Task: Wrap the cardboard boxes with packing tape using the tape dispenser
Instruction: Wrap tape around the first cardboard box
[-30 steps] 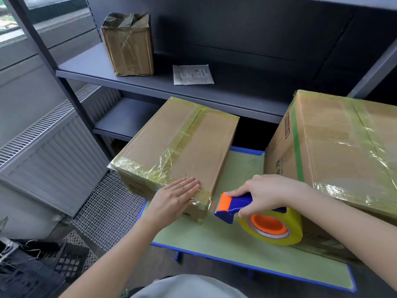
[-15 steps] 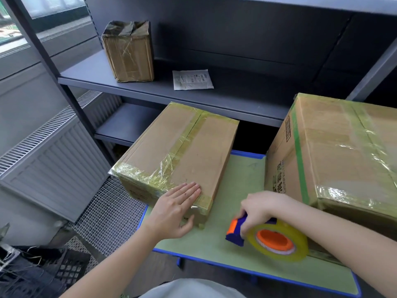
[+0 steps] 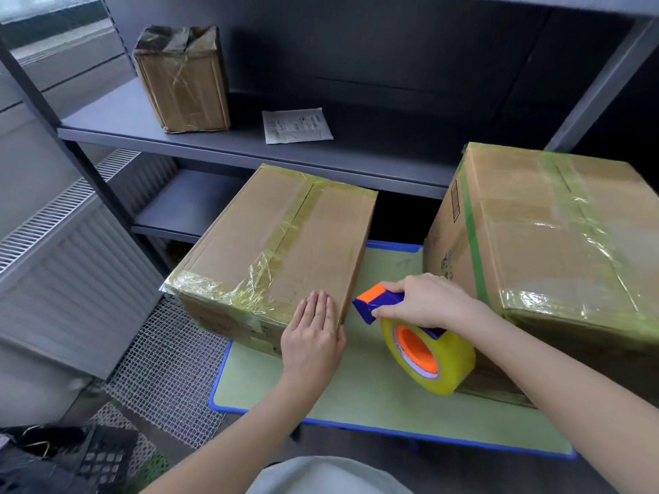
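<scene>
A flat cardboard box [image 3: 274, 244] with yellowish tape along its seam and near edge lies on the green table [image 3: 374, 397], overhanging its left side. My left hand [image 3: 312, 336] presses flat on the box's near right corner, fingers straight. My right hand [image 3: 424, 303] grips the blue and orange tape dispenser [image 3: 378, 303] just right of that corner. Its yellow tape roll [image 3: 428, 354] with an orange core stands on edge above the table. A larger taped box [image 3: 556, 244] with a green strap stands at the right.
Behind the table a grey metal shelf [image 3: 117, 119] carries a small taped box [image 3: 182, 80] and a white paper packet [image 3: 296, 124]. A radiator [image 3: 67, 265] lines the left wall. A black crate [image 3: 96, 458] sits on wire mesh on the floor at the lower left.
My right hand has lifted the dispenser and brought it left toward the box's near right corner. My left hand has stayed flat on that corner. The view has shifted slightly.
</scene>
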Tool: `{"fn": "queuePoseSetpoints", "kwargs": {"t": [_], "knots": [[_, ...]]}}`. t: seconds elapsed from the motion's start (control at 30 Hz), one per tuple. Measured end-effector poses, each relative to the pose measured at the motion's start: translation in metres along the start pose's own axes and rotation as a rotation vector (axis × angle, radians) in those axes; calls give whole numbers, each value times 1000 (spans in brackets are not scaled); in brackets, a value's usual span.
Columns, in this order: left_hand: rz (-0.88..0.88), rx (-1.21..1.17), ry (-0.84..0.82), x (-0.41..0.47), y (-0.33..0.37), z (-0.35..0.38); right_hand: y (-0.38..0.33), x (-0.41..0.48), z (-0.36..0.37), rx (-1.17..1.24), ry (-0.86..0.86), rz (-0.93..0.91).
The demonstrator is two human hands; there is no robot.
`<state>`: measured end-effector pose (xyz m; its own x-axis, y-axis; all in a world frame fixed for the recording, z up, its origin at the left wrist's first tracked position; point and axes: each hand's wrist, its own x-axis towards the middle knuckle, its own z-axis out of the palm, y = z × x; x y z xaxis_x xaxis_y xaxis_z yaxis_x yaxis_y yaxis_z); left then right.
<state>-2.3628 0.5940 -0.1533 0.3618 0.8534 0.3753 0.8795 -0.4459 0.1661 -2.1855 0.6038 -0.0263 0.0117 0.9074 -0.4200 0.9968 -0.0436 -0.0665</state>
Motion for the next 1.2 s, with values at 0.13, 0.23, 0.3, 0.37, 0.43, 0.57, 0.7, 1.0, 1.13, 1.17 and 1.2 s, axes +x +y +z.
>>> {"fn": "queuePoseSetpoints", "kwargs": {"t": [0.13, 0.23, 0.3, 0.37, 0.43, 0.57, 0.7, 1.0, 1.13, 1.17, 1.2], "knots": [[38, -66, -48, -1, -9, -11, -10, -4, -5, -13, 136, -3], [73, -133, -53, -2, -25, -29, -25, -8, -12, -31, 271, -32], [21, -171, -34, -1, -46, -40, -38, -9, -15, -41, 351, -80], [-80, -162, 3, -2, -74, -52, -57, -10, -17, -56, 450, -124], [-226, -152, 44, -3, -106, -67, -74, -4, -11, -141, 599, -161], [-590, -180, -36, -8, -172, -84, -98, 26, 12, -216, 832, -288], [-782, -448, -162, -7, -209, -87, -121, 52, 22, -186, 837, -364], [-699, -444, -153, -17, -189, -82, -146, 80, 37, -92, 854, -388], [-590, -268, -255, -22, -170, -83, -143, 80, 43, -138, 829, -407], [-572, -232, -266, -21, -171, -85, -142, 81, 43, -156, 839, -408], [-559, -214, -284, -19, -174, -87, -142, 82, 44, -175, 860, -403]]}}
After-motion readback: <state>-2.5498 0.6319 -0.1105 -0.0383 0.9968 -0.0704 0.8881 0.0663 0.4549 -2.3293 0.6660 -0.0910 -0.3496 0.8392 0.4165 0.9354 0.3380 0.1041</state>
